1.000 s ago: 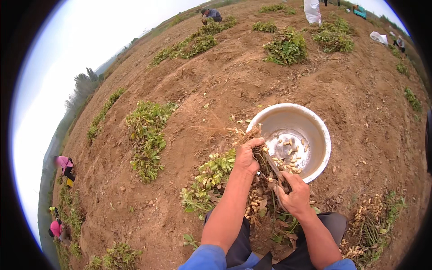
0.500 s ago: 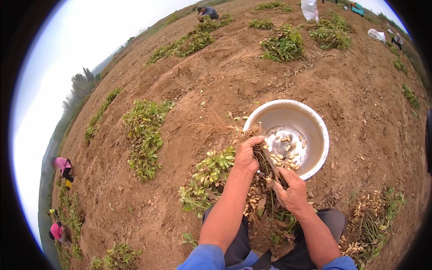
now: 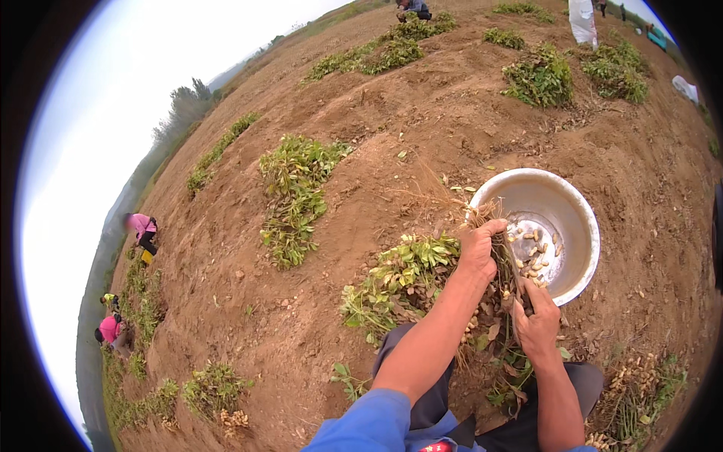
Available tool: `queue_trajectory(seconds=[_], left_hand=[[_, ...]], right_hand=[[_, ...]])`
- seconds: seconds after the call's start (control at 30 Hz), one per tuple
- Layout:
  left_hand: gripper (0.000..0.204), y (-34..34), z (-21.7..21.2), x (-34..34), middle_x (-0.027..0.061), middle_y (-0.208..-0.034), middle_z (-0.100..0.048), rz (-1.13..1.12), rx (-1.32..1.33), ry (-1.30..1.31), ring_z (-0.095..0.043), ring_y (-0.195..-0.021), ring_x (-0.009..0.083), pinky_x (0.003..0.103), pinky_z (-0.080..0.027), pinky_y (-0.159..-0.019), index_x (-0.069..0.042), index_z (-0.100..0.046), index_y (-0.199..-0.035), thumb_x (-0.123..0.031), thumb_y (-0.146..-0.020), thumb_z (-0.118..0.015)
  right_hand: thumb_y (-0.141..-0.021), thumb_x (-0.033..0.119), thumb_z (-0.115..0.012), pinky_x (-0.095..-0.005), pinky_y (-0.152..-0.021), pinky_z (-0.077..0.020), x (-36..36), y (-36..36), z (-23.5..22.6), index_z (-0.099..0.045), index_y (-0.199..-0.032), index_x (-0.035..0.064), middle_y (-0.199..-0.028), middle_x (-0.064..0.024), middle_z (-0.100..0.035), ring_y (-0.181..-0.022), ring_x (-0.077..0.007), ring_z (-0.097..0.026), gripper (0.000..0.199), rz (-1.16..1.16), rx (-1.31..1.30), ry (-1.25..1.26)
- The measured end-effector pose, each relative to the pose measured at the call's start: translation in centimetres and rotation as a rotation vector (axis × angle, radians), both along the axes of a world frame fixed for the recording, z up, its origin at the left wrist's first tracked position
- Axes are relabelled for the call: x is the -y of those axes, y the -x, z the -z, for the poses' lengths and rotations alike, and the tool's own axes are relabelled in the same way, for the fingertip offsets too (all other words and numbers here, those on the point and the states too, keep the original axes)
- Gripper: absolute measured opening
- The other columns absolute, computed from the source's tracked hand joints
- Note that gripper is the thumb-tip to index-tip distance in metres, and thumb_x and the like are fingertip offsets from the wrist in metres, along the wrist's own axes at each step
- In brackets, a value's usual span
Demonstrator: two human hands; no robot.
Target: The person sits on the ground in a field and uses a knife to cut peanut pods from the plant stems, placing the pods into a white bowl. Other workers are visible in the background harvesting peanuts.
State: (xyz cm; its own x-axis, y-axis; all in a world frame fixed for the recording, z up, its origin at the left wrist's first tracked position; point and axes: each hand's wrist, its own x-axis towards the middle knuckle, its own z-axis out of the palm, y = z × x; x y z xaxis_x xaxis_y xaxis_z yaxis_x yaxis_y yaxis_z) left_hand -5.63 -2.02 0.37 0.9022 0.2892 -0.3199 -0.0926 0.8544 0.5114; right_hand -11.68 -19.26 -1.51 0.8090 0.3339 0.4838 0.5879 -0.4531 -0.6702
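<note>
My left hand (image 3: 480,248) is closed around a bundle of uprooted peanut plants (image 3: 503,290), whose thin roots stick out past the thumb over the near-left rim of a round metal basin (image 3: 586,237). My right hand (image 3: 538,322) grips a flat, brownish strip (image 3: 517,273) that runs along the bundle toward the left hand; whether it is a blade or a piece of wood I cannot tell. Loose peanuts (image 3: 536,256) lie on the basin's bottom. Leafy tops (image 3: 410,267) of the bundle spread on the soil left of my hands. More pods hang below, partly hidden by my arms.
A pulled peanut heap (image 3: 636,395) lies right of my knee. Other plant piles (image 3: 297,200) dot the brown soil (image 3: 422,166). A white sack (image 3: 582,21) stands far off. People crouch or bend at the left (image 3: 141,227) and at the back (image 3: 414,9).
The view has turned left, so the basin, hands and field sit farther right in the picture. Both hands keep their hold near the basin's rim, with little visible movement against it.
</note>
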Motion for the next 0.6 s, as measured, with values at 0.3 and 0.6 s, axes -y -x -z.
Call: queue_trajectory(seconds=[0.3,0.6], left_hand=[[0.006,-0.5,0.3,0.1,0.0068,-0.077,-0.064,-0.020,-0.032,-0.008,-0.063,-0.064,0.0197,0.034,-0.055,-0.057,0.000,-0.066,-0.089,-0.003,-0.084,-0.067],[0.013,-0.4,1.0,-1.3,0.0113,-0.084,-0.068,-0.027,-0.008,-0.007,-0.067,-0.072,0.0236,0.037,-0.059,-0.065,0.005,-0.066,-0.092,0.002,-0.079,-0.068]], right_hand=[[-0.077,0.009,-0.073,-0.0399,-0.068,-0.0519,0.0,0.2,-0.1,-0.065,-0.120,0.0043,-0.090,-0.0152,-0.063,-0.078,-0.0329,-0.065,0.044,0.056,0.030,0.044],[-0.080,0.013,-0.074,-0.0397,-0.075,-0.0524,-0.3,0.3,-0.1,-0.064,-0.121,0.0029,-0.097,-0.0167,-0.066,-0.085,-0.0339,-0.066,0.043,0.008,-0.065,0.004]])
